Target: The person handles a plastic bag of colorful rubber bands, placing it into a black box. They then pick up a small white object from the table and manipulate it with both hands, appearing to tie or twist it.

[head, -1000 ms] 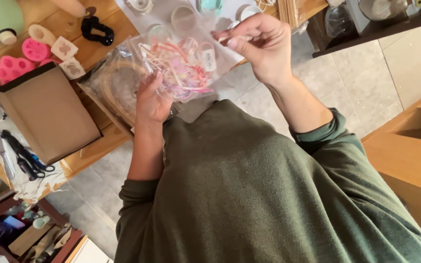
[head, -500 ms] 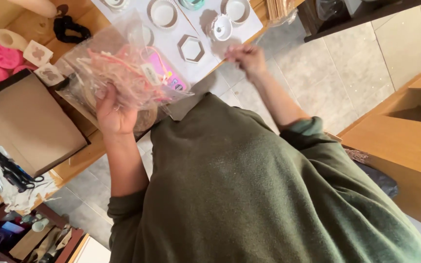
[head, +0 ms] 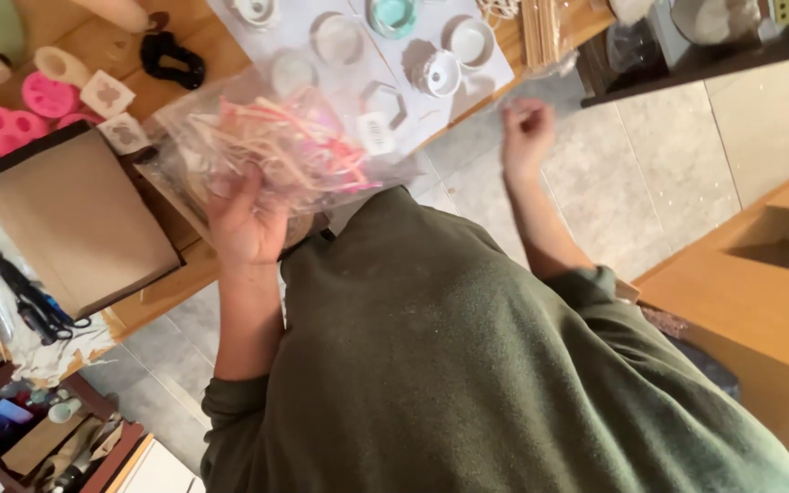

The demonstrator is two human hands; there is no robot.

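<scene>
Gripping clear bag (head: 285, 151) of pink strands from below w/ left hand (head: 244, 224); light, floppy, slippery, so probably best cupping underneath. Right hand (head: 527, 137) pinching fingertips, apparently empty, near table (head: 513, 55) edge.

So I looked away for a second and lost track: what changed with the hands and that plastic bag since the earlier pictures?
The right hand let go of the clear bag and moved away to the right, toward the table edge near the white paper sheet; its fingers look pinched, though anything in them is too small to tell. The left hand kept its hold under the bag. The brown box and pink moulds stayed put.
</scene>
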